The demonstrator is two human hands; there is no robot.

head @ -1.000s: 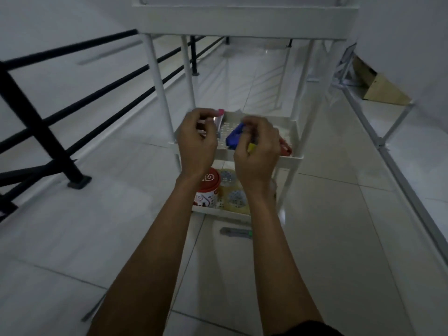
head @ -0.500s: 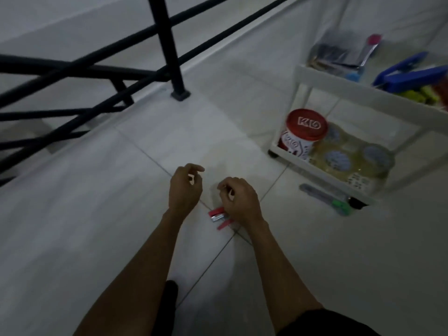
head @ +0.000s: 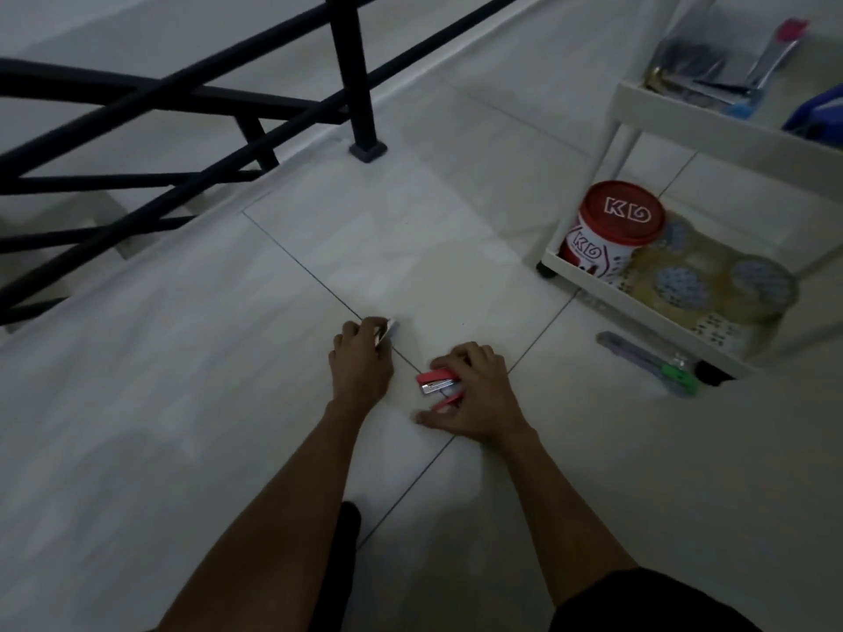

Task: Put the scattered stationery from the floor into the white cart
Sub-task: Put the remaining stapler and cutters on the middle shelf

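Observation:
A small red stapler [head: 439, 386] lies on the tiled floor at the centre, and my right hand [head: 474, 394] is closed around it from the right. My left hand [head: 362, 358], just to its left, pinches a small pale flat item [head: 389, 331] at the fingertips; what it is I cannot make out. The white cart [head: 684, 116] stands at the right. Its bottom shelf holds a red-lidded tub [head: 611, 230] and tape rolls [head: 711, 285]. A grey and green utility knife [head: 647, 363] lies on the floor by the cart's front wheel.
A black metal railing [head: 356, 70] runs across the upper left, its post foot bolted to the floor. The cart's middle shelf carries dark packets [head: 711, 66] and a blue object [head: 821, 114]. A dark foot [head: 346, 531] shows between my forearms.
The view swung from the cart's shelves down to the floor. Both hands dropped to the tiles; the right one closed on the red stapler and the left took up a small pale item.

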